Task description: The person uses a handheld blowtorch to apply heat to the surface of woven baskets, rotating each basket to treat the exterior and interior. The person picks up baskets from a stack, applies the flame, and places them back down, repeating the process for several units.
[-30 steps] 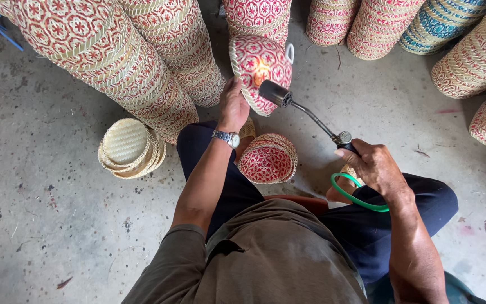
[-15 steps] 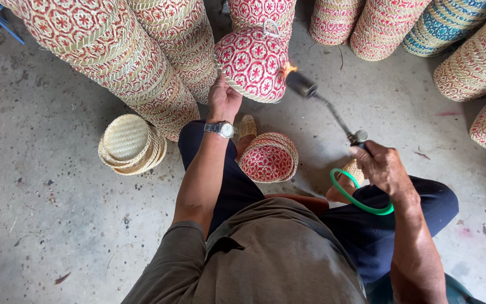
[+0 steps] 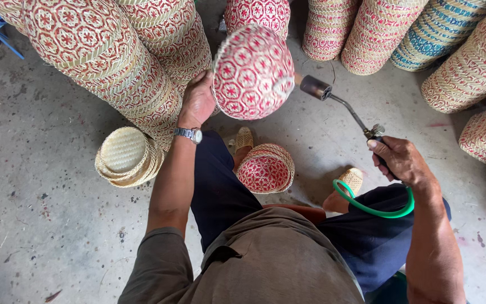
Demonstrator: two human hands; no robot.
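— What has changed since a moment ago?

— Since half a second ago, I am lifting the red-and-white woven basket (image 3: pixel 253 72) a little higher and turning its domed bottom more toward me, and the torch nozzle (image 3: pixel 315 87) is now sitting just beside the basket's right edge.

— Where is the basket relative to your hands?

— My left hand (image 3: pixel 197 102) is gripping the basket's left rim, fingers closed on it, so the basket is hanging just to the right of that hand, above my knees. My right hand (image 3: pixel 400 160) is wrapped shut around the handle of the gas torch (image 3: pixel 349 110), well apart from the basket; a green hose (image 3: pixel 373 209) is looping below that hand.

— What is lying around you?

— Another red basket (image 3: pixel 265 169) is resting on the concrete floor (image 3: pixel 40 225) between my feet, a pale stack of lids (image 3: pixel 126 156) is sitting to my left, and tall stacks of baskets (image 3: pixel 113 62) are leaning behind.
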